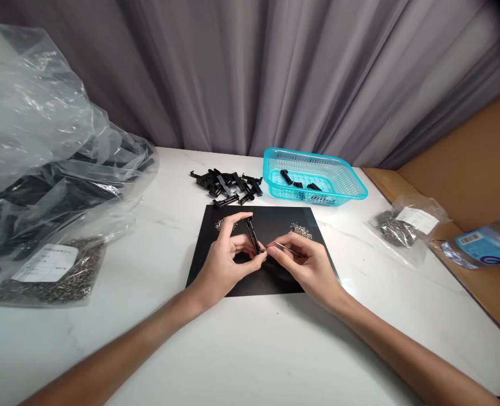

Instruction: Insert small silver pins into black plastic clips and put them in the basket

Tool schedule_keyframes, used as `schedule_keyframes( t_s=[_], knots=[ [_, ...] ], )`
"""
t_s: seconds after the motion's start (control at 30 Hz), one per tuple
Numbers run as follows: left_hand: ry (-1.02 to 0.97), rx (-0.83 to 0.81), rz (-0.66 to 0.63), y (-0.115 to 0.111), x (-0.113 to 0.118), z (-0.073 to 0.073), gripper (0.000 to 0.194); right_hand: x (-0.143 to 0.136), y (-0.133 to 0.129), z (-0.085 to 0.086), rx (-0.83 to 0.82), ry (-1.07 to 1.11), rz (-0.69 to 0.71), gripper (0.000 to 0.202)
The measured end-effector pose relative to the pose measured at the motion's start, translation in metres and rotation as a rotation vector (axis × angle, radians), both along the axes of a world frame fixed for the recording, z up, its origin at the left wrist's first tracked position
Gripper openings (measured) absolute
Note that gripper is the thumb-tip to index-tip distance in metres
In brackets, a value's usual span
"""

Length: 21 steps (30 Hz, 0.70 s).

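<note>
Above the mat [270,282], the left grip [226,259] clasps a black part [253,235] endwise, the right grip [306,258] a metal tool [285,248].

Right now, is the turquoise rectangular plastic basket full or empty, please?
Neither, only sparsely filled: a few small black plastic parts lie inside the basket, and much of its turquoise floor shows bare.

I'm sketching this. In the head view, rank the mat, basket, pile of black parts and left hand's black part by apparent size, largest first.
Black mat
Blue basket
Pile of black parts
Held black part
</note>
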State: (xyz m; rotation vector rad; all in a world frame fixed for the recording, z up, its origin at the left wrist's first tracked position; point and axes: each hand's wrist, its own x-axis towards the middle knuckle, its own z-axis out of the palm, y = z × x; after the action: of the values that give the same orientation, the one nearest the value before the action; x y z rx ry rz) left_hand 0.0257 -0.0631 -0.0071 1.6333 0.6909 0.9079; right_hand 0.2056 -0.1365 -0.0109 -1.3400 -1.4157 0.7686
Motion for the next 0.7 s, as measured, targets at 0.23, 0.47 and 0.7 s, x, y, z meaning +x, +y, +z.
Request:
schedule_keyframes(
  t_s=[0.23,0.47,0.7],
  knots=[
    [0.087,0.044,-0.01,0.0,-0.001,0.003,0.065,0.006,0.002,-0.007,0.177,-0.261,-0.044,0.015],
    [0.262,0.165,-0.054,-0.002,-0.001,0.008,0.064,0.014,0.012,-0.005,0.393,-0.601,-0.089,0.011],
    [0.294,0.258,-0.062,0.0,0.0,0.004,0.06,0.012,0.017,-0.007,0.464,-0.683,-0.12,0.015]
  ],
)
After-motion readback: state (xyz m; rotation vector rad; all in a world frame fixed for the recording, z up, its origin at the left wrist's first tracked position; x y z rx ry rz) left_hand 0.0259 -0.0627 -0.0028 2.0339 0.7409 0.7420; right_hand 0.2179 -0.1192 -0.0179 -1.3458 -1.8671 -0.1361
